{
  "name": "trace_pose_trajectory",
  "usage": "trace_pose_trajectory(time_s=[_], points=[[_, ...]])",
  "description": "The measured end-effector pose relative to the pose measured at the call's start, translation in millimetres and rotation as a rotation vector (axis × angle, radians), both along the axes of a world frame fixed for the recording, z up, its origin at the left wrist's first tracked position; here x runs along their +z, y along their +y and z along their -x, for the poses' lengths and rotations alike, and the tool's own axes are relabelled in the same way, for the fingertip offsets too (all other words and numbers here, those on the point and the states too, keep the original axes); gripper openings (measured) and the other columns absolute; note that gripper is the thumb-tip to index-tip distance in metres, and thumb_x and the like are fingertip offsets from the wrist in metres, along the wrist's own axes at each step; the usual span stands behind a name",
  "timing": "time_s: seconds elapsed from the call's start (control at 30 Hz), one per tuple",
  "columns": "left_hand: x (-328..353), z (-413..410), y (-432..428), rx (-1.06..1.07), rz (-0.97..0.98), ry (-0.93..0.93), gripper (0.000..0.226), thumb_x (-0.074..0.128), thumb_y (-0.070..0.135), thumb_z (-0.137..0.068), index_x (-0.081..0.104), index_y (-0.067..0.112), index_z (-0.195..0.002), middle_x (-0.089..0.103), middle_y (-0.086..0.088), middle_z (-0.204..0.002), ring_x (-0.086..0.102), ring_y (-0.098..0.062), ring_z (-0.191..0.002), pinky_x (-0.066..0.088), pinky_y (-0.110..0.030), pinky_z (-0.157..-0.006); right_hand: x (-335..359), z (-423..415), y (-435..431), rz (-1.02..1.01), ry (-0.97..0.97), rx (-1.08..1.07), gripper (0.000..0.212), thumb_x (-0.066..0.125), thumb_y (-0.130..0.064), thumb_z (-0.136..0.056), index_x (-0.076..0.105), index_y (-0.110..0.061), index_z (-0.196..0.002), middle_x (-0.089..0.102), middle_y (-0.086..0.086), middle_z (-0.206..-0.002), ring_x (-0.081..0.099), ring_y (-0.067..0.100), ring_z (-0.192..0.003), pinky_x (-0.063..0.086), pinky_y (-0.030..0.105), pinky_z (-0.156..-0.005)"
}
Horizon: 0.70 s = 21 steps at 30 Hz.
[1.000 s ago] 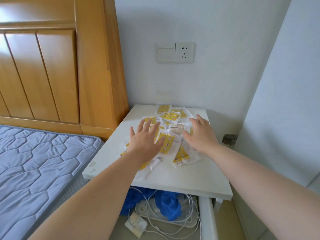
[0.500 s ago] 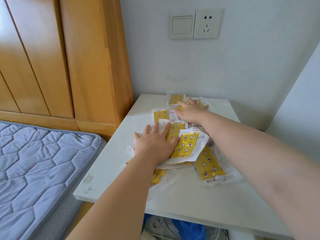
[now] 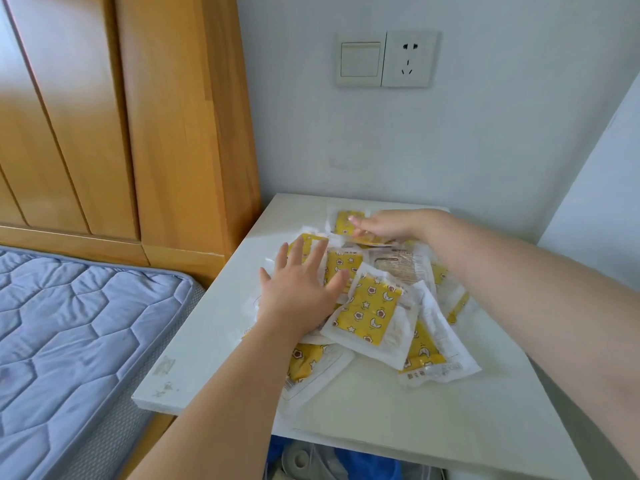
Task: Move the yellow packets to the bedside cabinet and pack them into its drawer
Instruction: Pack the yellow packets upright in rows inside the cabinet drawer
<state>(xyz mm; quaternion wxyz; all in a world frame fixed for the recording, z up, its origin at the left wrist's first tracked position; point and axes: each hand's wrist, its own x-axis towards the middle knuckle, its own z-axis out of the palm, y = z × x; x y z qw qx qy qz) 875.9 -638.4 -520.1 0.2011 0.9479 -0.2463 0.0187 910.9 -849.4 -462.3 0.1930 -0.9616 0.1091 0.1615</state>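
Several yellow packets (image 3: 372, 308) in clear wrappers lie in a loose heap on the white top of the bedside cabinet (image 3: 450, 410). My left hand (image 3: 299, 289) rests flat, fingers spread, on the left side of the heap. My right hand (image 3: 384, 226) reaches across to the far packets, its fingers lying on the rearmost yellow packet (image 3: 346, 223). Below the cabinet top, at the bottom edge, the open drawer (image 3: 346, 462) shows blue cloth and white cables.
A wooden headboard (image 3: 138, 116) stands to the left of the cabinet. A blue quilted mattress (image 3: 69, 341) lies lower left, beside the cabinet. A switch and wall socket (image 3: 386, 58) sit on the wall above. A white panel (image 3: 606, 185) stands at the right.
The view has closed in on the cabinet top. My right hand has reached further back and leftward onto the rear packets. My left hand has stayed pressed on the left of the heap.
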Motion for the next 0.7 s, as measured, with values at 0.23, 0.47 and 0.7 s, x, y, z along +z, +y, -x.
trace_pose_trajectory(time_s=[0.23, 0.47, 0.7], points=[[0, 2, 0, -0.054, -0.004, 0.029, 0.063, 0.023, 0.065, -0.092, 0.013, 0.042, -0.150, 0.009, 0.006, -0.161, 0.002, -0.016, -0.148, 0.005, -0.052, -0.116, -9, 30, -6, 0.018, -0.175, -0.125, 0.061, 0.016, -0.053, -0.100, 0.050, -0.016, -0.135, 0.041, 0.012, -0.147, 0.035, 0.029, -0.137, 0.026, 0.038, -0.112], [3, 5, 1, -0.056, 0.017, 0.021, 0.057, 0.027, 0.059, -0.095, 0.038, 0.033, -0.144, 0.038, 0.005, -0.151, 0.025, -0.016, -0.141, 0.018, -0.048, -0.115, -18, 65, 11, -0.126, -0.199, -0.027, 0.047, 0.037, -0.044, -0.100, 0.054, -0.016, -0.133, 0.054, 0.004, -0.136, 0.051, 0.020, -0.123, 0.035, 0.030, -0.104], [23, 20, 19, -0.093, 0.048, -0.202, 0.040, 0.034, 0.041, -0.100, 0.052, 0.027, -0.134, 0.047, 0.008, -0.143, 0.031, -0.014, -0.138, 0.009, -0.049, -0.118, -11, 114, 25, -0.203, -0.565, -0.268, 0.048, 0.044, -0.033, -0.097, 0.042, -0.014, -0.141, 0.041, 0.004, -0.147, 0.038, 0.021, -0.134, 0.030, 0.033, -0.108]])
